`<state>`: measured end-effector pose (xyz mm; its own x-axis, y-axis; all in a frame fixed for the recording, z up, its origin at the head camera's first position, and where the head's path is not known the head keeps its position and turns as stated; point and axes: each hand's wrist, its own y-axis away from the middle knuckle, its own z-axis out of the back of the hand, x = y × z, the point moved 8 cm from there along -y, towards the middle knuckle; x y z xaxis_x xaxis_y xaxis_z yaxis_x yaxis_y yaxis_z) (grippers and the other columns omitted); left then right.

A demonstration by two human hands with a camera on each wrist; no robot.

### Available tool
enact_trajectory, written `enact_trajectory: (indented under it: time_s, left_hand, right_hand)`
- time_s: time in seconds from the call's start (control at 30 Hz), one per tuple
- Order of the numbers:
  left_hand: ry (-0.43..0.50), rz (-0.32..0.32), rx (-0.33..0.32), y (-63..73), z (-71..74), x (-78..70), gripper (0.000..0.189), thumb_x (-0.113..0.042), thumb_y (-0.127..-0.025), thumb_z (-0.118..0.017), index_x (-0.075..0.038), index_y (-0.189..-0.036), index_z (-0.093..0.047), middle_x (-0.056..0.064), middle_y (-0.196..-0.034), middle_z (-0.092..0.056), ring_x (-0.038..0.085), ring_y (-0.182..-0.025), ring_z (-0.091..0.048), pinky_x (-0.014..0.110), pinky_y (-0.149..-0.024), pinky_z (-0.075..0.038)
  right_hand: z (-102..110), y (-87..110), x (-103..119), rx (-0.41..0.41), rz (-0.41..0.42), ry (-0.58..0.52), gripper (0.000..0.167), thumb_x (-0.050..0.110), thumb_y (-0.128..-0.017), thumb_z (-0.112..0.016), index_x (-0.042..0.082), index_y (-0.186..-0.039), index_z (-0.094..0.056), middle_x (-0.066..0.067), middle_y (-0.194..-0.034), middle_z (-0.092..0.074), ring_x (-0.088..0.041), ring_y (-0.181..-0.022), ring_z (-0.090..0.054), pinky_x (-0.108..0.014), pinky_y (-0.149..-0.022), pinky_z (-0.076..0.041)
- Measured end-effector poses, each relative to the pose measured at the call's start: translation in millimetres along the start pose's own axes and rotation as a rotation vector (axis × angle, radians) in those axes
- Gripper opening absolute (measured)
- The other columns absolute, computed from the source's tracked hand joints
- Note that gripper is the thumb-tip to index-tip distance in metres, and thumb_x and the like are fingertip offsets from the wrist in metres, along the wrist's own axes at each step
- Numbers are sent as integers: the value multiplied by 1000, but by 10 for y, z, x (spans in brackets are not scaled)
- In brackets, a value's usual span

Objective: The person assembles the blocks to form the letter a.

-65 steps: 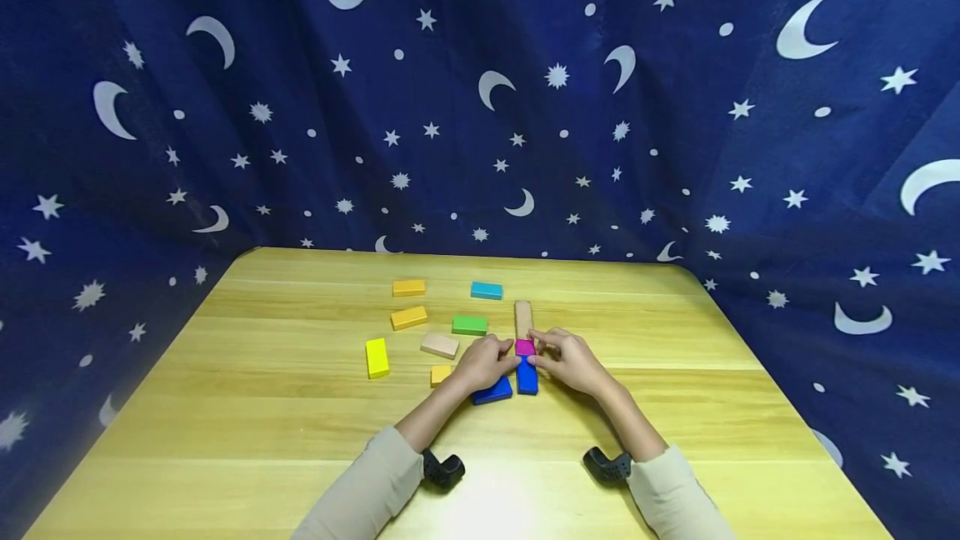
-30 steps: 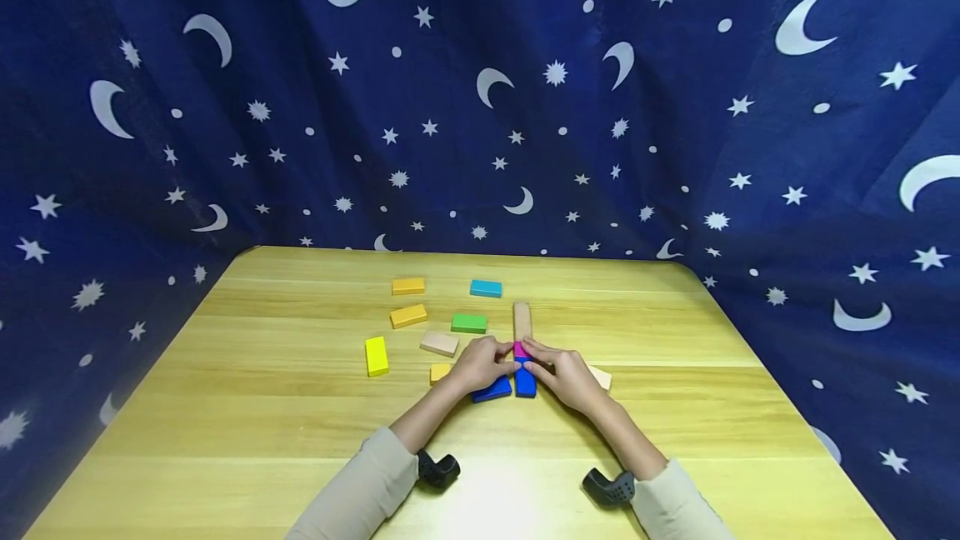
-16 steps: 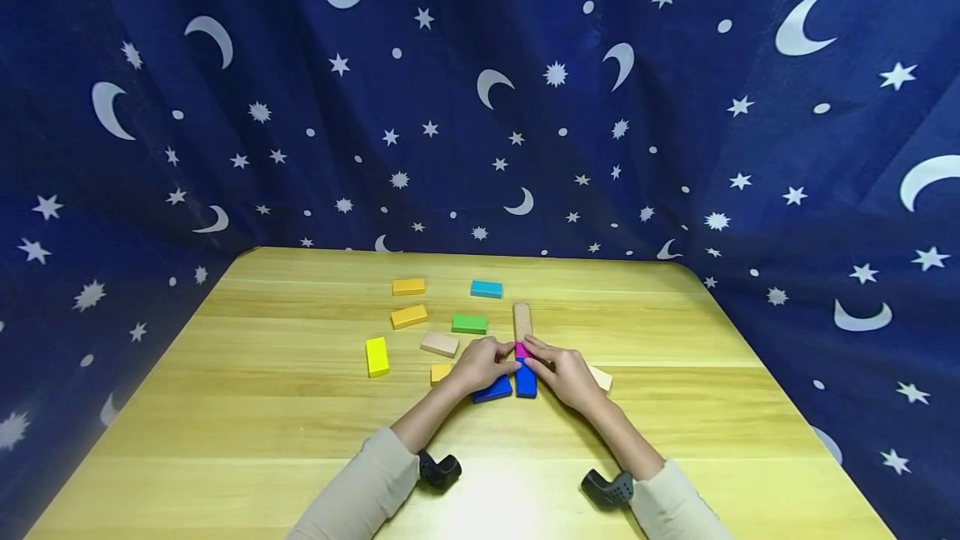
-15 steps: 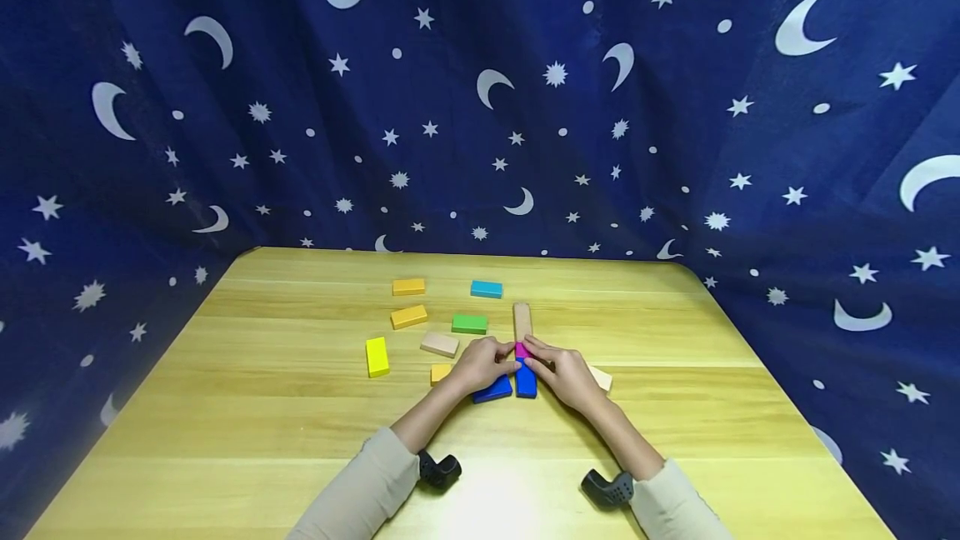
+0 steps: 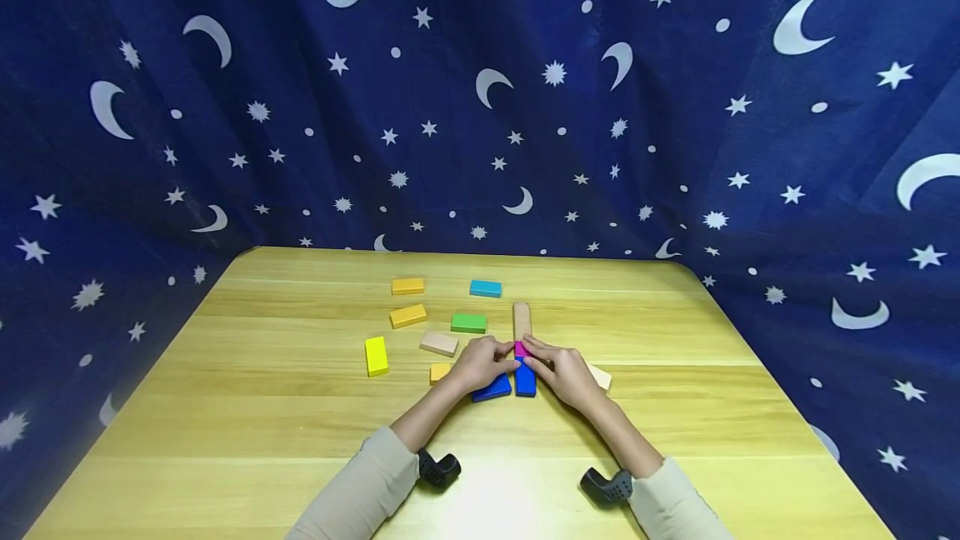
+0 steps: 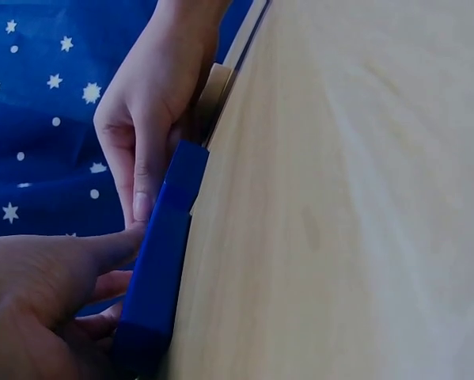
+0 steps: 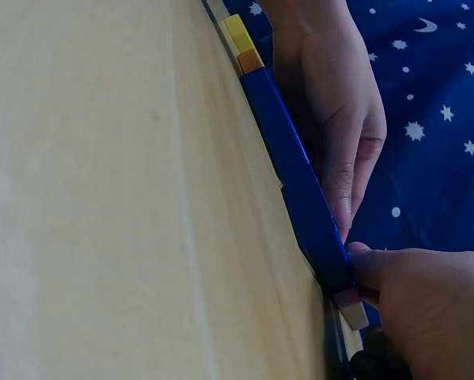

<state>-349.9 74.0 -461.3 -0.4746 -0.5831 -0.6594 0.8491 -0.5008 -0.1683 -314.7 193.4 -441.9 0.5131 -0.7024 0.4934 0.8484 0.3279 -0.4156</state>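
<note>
A row of blocks runs away from me in the head view: a natural wood block (image 5: 522, 320) at the far end, a magenta block (image 5: 521, 348) in the middle and a blue block (image 5: 525, 378) nearest. From the left, my left hand (image 5: 480, 365) puts its thumb and index fingertips at the row's side, where magenta meets blue. On the other side my right hand (image 5: 566, 372) rests its fingertips on the magenta block and its thumb at the blue one. A second blue block (image 5: 492, 389) lies slanted beneath the left hand, partly hidden.
Left of the row lie orange blocks (image 5: 408, 317), a yellow block (image 5: 377, 356), a green block (image 5: 468, 323), a light-blue block (image 5: 486, 288) and a wooden block (image 5: 439, 343). A pale block (image 5: 600, 377) shows behind the right hand. A starry curtain (image 5: 450, 107) hangs behind the table (image 5: 300, 407).
Since the oldest frame, my right hand has shifted slightly, its fingers now closer over the magenta block; the pale block beside it has come into sight. Over the last second almost nothing has moved.
</note>
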Motion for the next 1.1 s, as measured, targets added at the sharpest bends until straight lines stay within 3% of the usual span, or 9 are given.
enact_trajectory:
  time_s: [0.2, 0.5, 0.57, 0.67, 0.77, 0.83, 0.97, 1.1]
  left_hand:
    - [70, 37, -55, 12, 51, 38, 35, -28, -79, -74, -4, -105, -71, -8, -58, -55, 1, -48, -43, 17, -46, -35]
    - [74, 32, -86, -4, 103, 47, 32, -26, -80, -73, -3, -102, -71, -8, -59, -56, 1, -49, -43, 17, -46, -34]
    - [90, 27, -122, -10, 197, 48, 30, -22, -81, -73, -1, -102, -71, -6, -62, -57, 3, -51, -45, 18, -46, -36]
    - [90, 22, -229, -13, 429, 81, 27, -17, -81, -72, 0, -102, -70, -3, -65, -59, 6, -55, -48, 20, -48, -39]
    - [65, 50, -324, 10, 673, 179, 28, -15, -80, -73, -1, -103, -70, 1, -72, -60, 10, -62, -51, 21, -53, -42]
    - [34, 81, -353, 32, 800, 265, 29, -16, -79, -74, -2, -104, -70, 5, -79, -60, 13, -67, -53, 23, -56, -43]
    - [-7, 133, -330, 36, 934, 442, 32, -17, -78, -75, -4, -107, -69, 11, -90, -60, 19, -76, -54, 29, -61, -44]
    - [-59, 123, -230, -50, 913, 555, 38, -20, -79, -74, -4, -112, -67, 13, -101, -61, 24, -89, -55, 37, -76, -46]
  right_hand:
    - [-15, -7, -8, 31, -25, 4, 33, 20, -90, -61, 5, -119, -62, -6, -125, -55, -25, -111, -53, -40, -88, -45]
    - [-6, -7, 5, 21, -6, 21, 33, 18, -90, -62, 3, -119, -62, -7, -125, -56, -28, -109, -54, -42, -86, -45]
    - [-7, -7, 10, 22, -2, 25, 32, 17, -90, -62, 4, -119, -62, -7, -124, -56, -27, -109, -54, -42, -86, -46]
    - [-20, -7, 15, 29, 6, 41, 33, 18, -90, -61, 4, -120, -61, -7, -125, -56, -26, -109, -53, -41, -87, -46]
    - [-37, -1, 23, 39, 11, 45, 33, 18, -91, -60, 5, -121, -61, -7, -125, -55, -26, -110, -53, -40, -87, -46]
    - [-39, 13, 40, 43, 21, 47, 33, 18, -90, -61, 4, -121, -61, -8, -125, -55, -27, -110, -53, -40, -87, -46]
    - [-14, 54, 91, 34, 48, 36, 33, 15, -90, -61, 2, -120, -61, -11, -124, -56, -30, -107, -54, -42, -85, -46]
    - [3, 100, 103, 32, 49, 33, 33, 14, -90, -61, 1, -120, -61, -12, -123, -56, -31, -107, -54, -41, -85, -46]
